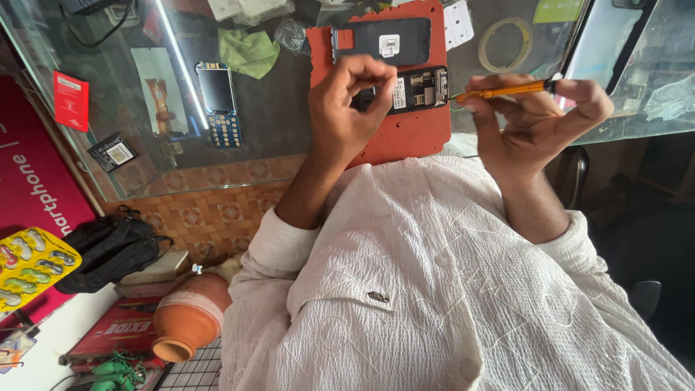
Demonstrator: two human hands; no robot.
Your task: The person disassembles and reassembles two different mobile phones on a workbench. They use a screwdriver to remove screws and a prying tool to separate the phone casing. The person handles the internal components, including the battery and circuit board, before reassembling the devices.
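The left hand [346,108] is curled shut, its fingertips pinched on something too small to see, just above the open phone [416,89]. The phone lies on a red mat [405,134] on the glass surface [275,116], top middle of the frame. The right hand [532,119] grips an orange screwdriver [503,90], its tip pointing at the phone.

L hand [347,108]: fingers pinched, raised | R hand [539,119]: grip closed, raised
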